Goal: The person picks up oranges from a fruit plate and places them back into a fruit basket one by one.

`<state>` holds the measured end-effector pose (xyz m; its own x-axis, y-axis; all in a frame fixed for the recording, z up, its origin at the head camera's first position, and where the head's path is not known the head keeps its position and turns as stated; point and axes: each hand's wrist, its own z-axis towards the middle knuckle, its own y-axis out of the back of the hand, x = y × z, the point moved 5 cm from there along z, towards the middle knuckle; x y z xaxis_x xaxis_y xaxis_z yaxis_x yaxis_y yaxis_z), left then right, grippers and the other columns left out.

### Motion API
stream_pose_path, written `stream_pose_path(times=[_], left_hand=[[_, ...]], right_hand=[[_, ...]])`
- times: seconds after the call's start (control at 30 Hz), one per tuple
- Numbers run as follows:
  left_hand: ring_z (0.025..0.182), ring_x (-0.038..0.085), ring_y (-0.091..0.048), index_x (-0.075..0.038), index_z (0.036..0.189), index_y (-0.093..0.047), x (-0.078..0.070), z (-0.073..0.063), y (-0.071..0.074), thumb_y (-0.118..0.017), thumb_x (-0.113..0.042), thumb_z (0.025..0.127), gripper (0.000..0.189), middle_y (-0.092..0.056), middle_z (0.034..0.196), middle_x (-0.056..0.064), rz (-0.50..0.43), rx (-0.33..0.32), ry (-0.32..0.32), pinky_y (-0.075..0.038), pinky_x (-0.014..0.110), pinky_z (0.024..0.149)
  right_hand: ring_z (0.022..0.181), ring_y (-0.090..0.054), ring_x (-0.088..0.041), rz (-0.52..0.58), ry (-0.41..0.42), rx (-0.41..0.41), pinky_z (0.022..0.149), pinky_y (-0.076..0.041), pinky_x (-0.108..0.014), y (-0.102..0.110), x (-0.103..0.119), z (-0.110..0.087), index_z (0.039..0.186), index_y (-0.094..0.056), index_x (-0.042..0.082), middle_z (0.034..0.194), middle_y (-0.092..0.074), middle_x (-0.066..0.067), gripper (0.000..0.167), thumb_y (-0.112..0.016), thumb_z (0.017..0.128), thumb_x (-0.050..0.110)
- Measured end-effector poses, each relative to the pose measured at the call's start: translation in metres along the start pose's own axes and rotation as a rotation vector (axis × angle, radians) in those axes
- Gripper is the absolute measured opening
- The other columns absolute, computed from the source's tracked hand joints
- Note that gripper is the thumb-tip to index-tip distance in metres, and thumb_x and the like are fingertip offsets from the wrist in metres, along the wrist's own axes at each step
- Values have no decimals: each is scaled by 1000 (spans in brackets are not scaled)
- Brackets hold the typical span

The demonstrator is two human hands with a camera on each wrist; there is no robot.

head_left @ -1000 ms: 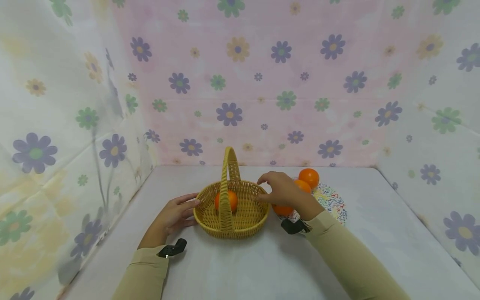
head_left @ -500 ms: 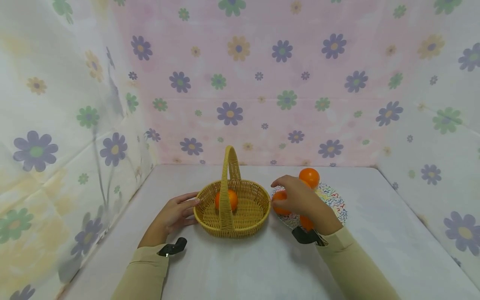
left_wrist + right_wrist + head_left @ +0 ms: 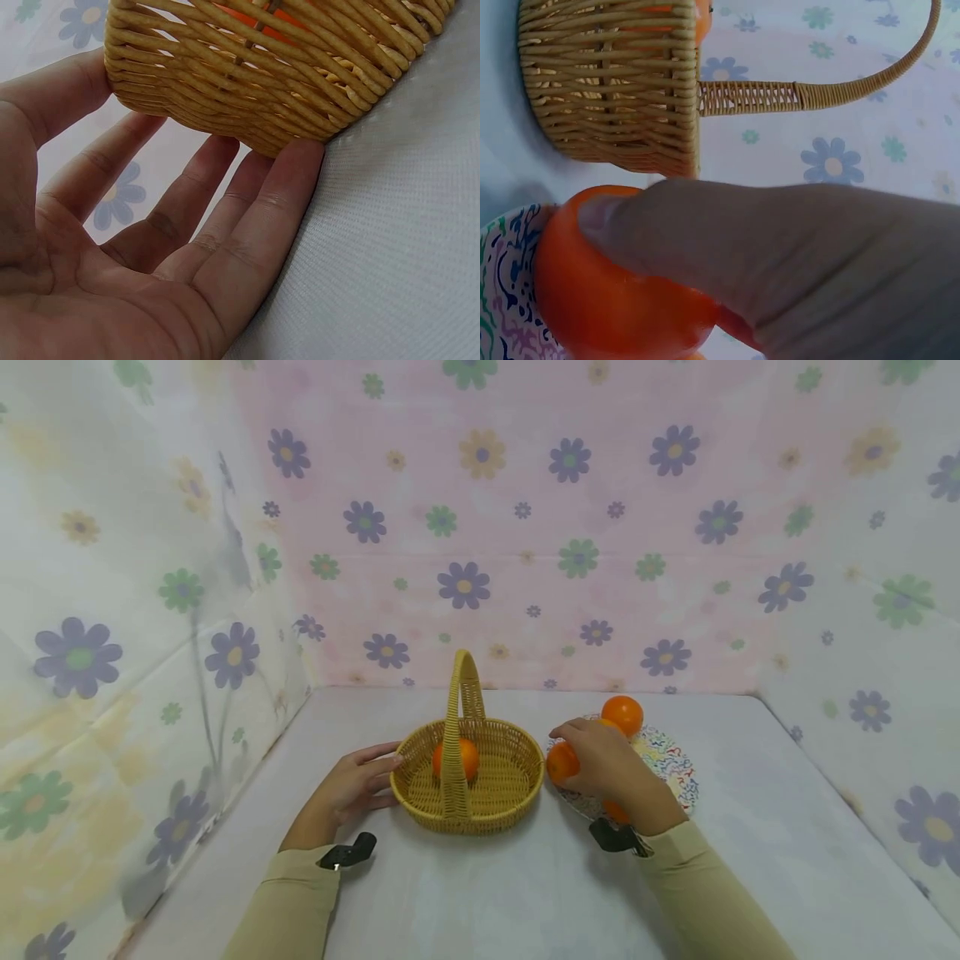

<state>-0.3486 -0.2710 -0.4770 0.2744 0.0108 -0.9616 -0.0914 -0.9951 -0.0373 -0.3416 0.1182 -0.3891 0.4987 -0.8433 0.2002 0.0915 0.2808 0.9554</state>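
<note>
A yellow wicker basket (image 3: 498, 822) with a tall arched handle stands upright on the table, a round orange fruit (image 3: 467, 760) inside it. My left hand (image 3: 356, 793) touches the basket's left side; in the left wrist view its fingers (image 3: 277, 202) reach out, tips against the woven wall. Right of the basket, my right hand (image 3: 611, 768) grips a smooth, round orange fruit (image 3: 562, 763) at the left edge of a patterned plate (image 3: 671, 764). The right wrist view shows the thumb (image 3: 667, 221) laid across this fruit; the other fingers are mostly hidden.
More orange fruits are on the plate: one at the back (image 3: 622, 715), others partly covered by my right hand and wrist. A white cloth covers the table (image 3: 465, 893). Flower-printed cloth walls (image 3: 525, 585) enclose the back and both sides.
My right hand has moved right, away from the basket's right rim to the plate, and has taken hold of the fruit at its left edge. The left hand keeps its place against the basket.
</note>
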Motion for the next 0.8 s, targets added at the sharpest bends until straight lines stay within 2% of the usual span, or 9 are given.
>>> stream_pose_path(times=[0.27, 0.5, 0.8], left_hand=[[116, 24, -71, -15, 153, -52, -2, -1, -2, -77, -32, 95, 65, -61, 147, 12, 16, 5, 2, -60, 53, 93], [118, 26, -70, -15, 152, -52, -2, -2, -2, -78, -33, 94, 67, -61, 147, 12, 7, 6, 0, -60, 53, 93], [117, 25, -71, -15, 152, -52, -2, -1, -1, -78, -32, 93, 66, -60, 147, 12, 2, 14, -4, -60, 53, 92]], right_hand=[[123, -60, -32, -7, -13, 46, 106, -48, -52, -8, -6, -2, 136, -66, 19, 137, -66, -4, 72, -95, 71, 27], [115, -55, -33, -4, -50, 83, 93, -55, -49, -13, -10, -4, 139, -63, 16, 133, -67, -3, 76, -94, 70, 25], [120, -55, -34, -7, -40, 55, 100, -51, -51, -14, -9, -3, 139, -64, 16, 133, -68, -3, 76, -95, 69, 25]])
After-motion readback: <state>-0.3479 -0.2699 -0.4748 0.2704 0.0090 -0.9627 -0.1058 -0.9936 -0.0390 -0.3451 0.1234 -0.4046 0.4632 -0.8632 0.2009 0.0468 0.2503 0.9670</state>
